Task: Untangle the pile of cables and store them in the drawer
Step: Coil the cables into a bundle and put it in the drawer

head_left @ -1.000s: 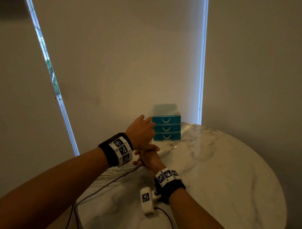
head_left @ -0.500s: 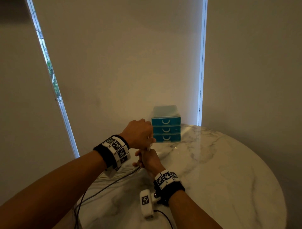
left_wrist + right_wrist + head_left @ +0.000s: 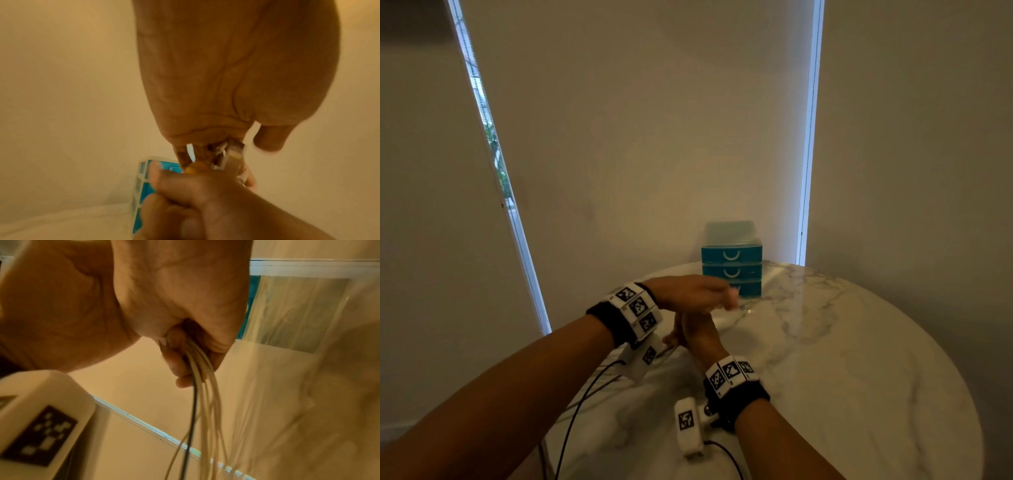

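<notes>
Cables [image 3: 197, 369] are held bunched in the right hand [image 3: 697, 330], whose fingers [image 3: 174, 356] are curled tightly round several pale strands and one dark one; the strands hang down from the fist in loose loops in the right wrist view. The left hand [image 3: 688, 293] is placed directly above the right, its back turned up and its fingers extended forward in the head view. In the left wrist view, something pale and blurred is seen at its fingertips, where it meets the right hand, but whether this is pinched or merely touched cannot be told. The drawer unit [image 3: 731, 263], three teal drawers under a clear top, stands at the far edge of the marble table [image 3: 859, 359], just beyond the hands, and all three drawers are seen closed. No cable pile is visible on the table; the dark leads trailing over its near edge appear to belong to the wrist cameras. The task is judged to be in its middle part: the cables have apparently been gathered and are being wound or tidied into a bundle, while opening a drawer, laying the bundle inside and closing it are not yet done.
</notes>
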A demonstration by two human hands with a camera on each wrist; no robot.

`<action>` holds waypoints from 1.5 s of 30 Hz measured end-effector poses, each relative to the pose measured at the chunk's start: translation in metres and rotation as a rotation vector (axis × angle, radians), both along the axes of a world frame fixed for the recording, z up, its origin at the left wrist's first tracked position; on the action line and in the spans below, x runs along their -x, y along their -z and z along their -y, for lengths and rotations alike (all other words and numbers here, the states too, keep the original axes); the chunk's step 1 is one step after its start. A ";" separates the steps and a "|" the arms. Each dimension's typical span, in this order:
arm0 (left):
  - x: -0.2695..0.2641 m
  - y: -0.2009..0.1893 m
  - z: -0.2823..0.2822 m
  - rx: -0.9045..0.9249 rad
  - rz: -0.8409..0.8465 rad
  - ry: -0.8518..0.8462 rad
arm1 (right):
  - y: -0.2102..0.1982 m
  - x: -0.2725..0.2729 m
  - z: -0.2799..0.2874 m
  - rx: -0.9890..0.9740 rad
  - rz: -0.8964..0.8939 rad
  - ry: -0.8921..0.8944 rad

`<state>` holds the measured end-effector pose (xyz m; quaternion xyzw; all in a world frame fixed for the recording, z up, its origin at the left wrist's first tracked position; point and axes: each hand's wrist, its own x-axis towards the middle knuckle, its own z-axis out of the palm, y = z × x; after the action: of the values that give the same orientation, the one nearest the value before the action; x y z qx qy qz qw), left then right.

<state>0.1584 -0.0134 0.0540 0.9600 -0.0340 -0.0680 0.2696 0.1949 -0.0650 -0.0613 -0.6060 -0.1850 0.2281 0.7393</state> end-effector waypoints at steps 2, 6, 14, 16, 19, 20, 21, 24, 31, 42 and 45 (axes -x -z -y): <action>0.006 -0.005 -0.007 0.242 0.144 -0.079 | -0.006 -0.001 0.001 -0.070 -0.033 -0.006; 0.020 0.017 -0.043 0.329 0.188 -0.443 | -0.004 -0.009 0.004 -0.056 0.020 0.060; 0.032 0.061 -0.039 0.176 -0.165 -0.254 | -0.001 -0.028 0.007 -0.106 -0.013 -0.030; 0.030 0.067 -0.041 0.161 -0.162 -0.224 | 0.001 -0.031 0.008 -0.099 -0.102 -0.084; 0.026 0.067 -0.041 0.102 -0.104 -0.250 | 0.003 -0.032 0.014 -0.128 -0.235 -0.200; 0.024 0.065 -0.043 0.098 -0.060 -0.274 | 0.006 -0.034 0.016 -0.148 -0.259 -0.247; 0.023 0.063 -0.046 0.079 -0.006 -0.299 | 0.006 -0.034 0.020 -0.149 -0.275 -0.284; 0.025 0.051 -0.064 -0.064 0.150 -0.378 | 0.001 -0.044 0.029 -0.126 -0.344 -0.202; 0.026 0.046 -0.070 -0.170 0.085 -0.360 | -0.052 -0.032 0.030 -0.290 0.501 0.388; 0.037 0.036 -0.063 0.082 0.096 -0.308 | -0.062 -0.022 0.003 0.598 0.968 -0.185; 0.036 0.040 -0.061 0.244 0.019 -0.379 | -0.071 -0.026 0.008 0.802 1.175 -0.240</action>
<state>0.1223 0.0478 0.0139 0.9101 0.1367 -0.0026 0.3912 0.2206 -0.0725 0.0102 -0.8288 -0.5194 -0.0056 0.2080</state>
